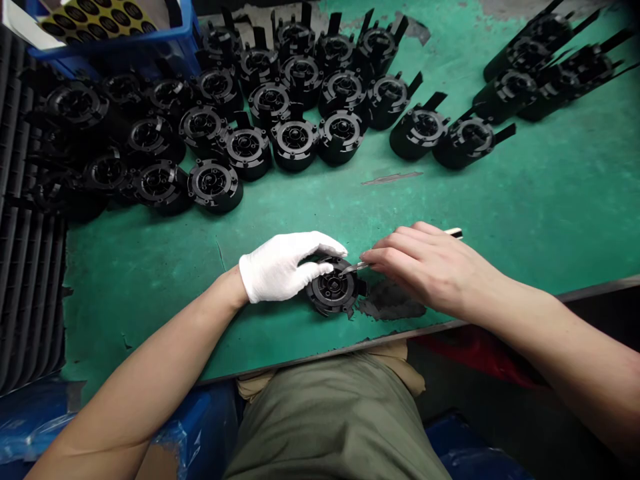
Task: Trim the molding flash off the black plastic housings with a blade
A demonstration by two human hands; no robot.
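My left hand, in a white glove, has its thumb and fingers closed on the far left rim of a round black plastic housing. The housing rests on the green work surface near its front edge, its ribbed round face turned up. My bare right hand grips a slim metal-tipped tool. The tip meets the upper right of the housing's face, while a pale end with a dark stripe sticks out behind my fingers. Whether the tool is a knife or tweezers I cannot make out.
Several similar black housings stand grouped at the back left, and more at the back right. A blue bin holds a yellow sheet of round black stickers. A dark ribbed panel flanks the green table.
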